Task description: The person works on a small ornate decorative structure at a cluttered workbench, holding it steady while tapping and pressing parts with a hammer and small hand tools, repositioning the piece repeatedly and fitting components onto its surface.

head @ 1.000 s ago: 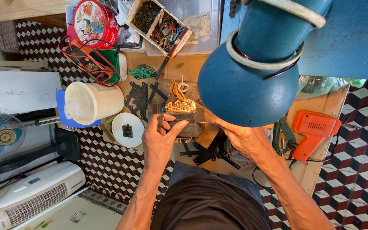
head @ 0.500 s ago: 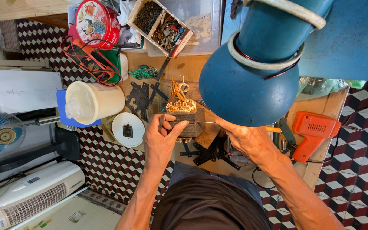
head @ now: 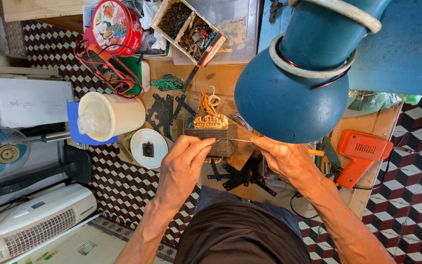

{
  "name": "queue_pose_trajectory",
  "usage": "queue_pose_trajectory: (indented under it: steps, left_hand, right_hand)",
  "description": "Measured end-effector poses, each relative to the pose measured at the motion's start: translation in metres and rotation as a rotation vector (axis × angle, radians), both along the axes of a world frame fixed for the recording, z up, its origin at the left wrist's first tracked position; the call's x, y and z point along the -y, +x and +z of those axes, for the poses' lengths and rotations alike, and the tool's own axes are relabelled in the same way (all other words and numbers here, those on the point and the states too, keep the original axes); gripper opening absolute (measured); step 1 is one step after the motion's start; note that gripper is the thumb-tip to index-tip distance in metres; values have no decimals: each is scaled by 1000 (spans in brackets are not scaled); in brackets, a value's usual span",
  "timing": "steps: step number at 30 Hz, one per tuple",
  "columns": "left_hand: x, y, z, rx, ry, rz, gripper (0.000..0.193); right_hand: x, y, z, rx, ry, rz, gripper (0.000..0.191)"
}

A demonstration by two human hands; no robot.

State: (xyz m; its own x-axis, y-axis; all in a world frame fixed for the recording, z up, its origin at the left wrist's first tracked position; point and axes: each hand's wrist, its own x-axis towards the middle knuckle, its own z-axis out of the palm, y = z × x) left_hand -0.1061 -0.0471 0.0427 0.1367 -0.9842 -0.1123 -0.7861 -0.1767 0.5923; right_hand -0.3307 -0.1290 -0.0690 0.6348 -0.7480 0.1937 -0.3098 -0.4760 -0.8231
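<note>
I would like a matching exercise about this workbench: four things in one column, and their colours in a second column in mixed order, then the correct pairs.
Things:
1. lamp shade
2. round tin
3. soldering gun
4. bucket

Colours:
A. cream
B. orange
C. blue
D. red

Pairs: 1-C, 2-D, 3-B, 4-A
</note>
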Motion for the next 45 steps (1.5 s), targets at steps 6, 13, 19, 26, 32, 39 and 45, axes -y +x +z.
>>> queue_pose_trajectory:
  steps: [6, 13, 19, 26, 32, 39, 45]
  left_hand:
    - [11, 0, 4, 112, -82, -76, 13]
    - [12, 4, -3, 143, -119, -143, 15]
    - [13, 9, -8, 112, -118, -160, 13]
    - [13, 12, -11, 154, -155, -208, 16]
    - [17, 19, -16, 223, -175, -239, 15]
    - [15, 23, -18, 175, -195, -234, 15]
    - [12, 38, 1, 53, -31, -18, 13]
  right_hand:
    - [-1, 2, 0, -14, 33, -4, 34]
    - [-4, 0, -7, -11, 8, -4, 31]
    - [-7, -1, -13, -25, 107, 5, 35]
    - [-5, -2, -2, -36, 132, 5, 41]
    - [-4, 0, 2, -58, 174, 4, 38]
    - [-2, 1, 4, -76, 161, 30, 36]
    - [-2, 3, 13, -43, 178, 15, 34]
